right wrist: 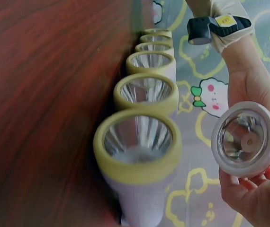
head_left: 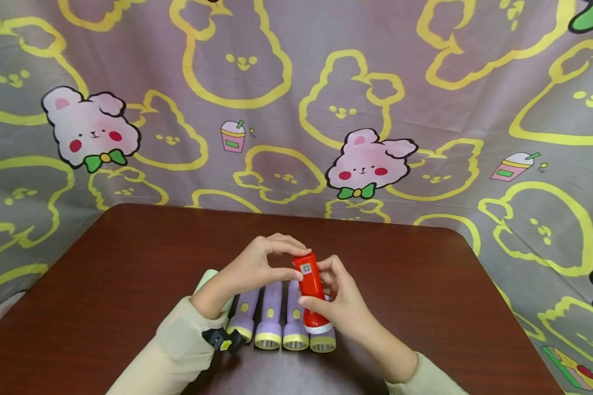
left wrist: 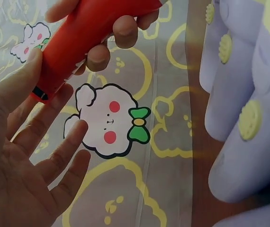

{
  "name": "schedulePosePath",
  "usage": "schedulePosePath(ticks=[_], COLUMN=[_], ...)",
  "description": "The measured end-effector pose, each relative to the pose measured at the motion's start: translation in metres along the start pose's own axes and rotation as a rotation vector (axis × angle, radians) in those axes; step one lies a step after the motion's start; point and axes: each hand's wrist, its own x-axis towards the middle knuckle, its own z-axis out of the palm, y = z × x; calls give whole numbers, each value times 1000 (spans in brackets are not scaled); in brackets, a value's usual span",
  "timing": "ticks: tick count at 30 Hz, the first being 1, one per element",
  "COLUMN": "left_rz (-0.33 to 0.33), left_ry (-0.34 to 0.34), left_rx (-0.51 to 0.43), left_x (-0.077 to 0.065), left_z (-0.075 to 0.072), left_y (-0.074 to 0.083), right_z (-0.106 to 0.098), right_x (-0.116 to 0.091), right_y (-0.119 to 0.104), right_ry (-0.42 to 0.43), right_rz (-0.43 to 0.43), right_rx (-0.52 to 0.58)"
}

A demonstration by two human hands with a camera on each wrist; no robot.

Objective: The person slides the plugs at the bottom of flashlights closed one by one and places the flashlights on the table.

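Above the table, both hands hold a red flashlight (head_left: 313, 288) with a white-rimmed head, its lens end turned toward me. My left hand (head_left: 257, 266) pinches the tail end between thumb and forefinger, beside a small square printed label; in the left wrist view the other fingers of the left hand (left wrist: 35, 165) are spread. My right hand (head_left: 343, 302) grips the body nearer the head, thumb on one side and fingers curled round the other. Facing the right wrist camera is the clear lens (right wrist: 245, 139) with its silver reflector.
Several purple flashlights (head_left: 268, 312) with yellow rims and yellow buttons lie side by side beneath the hands. A pale green flashlight (head_left: 207, 277) is partly hidden behind the left wrist. The dark red-brown table (head_left: 153, 263) ends at a patterned curtain (head_left: 277, 126) behind and at the sides.
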Motion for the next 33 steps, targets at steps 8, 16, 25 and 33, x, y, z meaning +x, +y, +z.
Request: schedulePosePath(ticks=[8, 16, 25, 33], left_rz=[-31, -41, -56, -13], left_ry=[-1, -23, 2, 7], left_rx=[13, 31, 13, 55], left_x=[1, 5, 6, 11], left_z=[6, 10, 18, 24], left_y=[2, 2, -1, 2], right_z=[-11, -20, -26, -32], right_x=[-4, -8, -10, -14], right_y=[-1, 1, 4, 0], right_ry=[-52, -70, -21, 12], right_rz=[-10, -1, 5, 7], right_rx=[-16, 50, -1, -1])
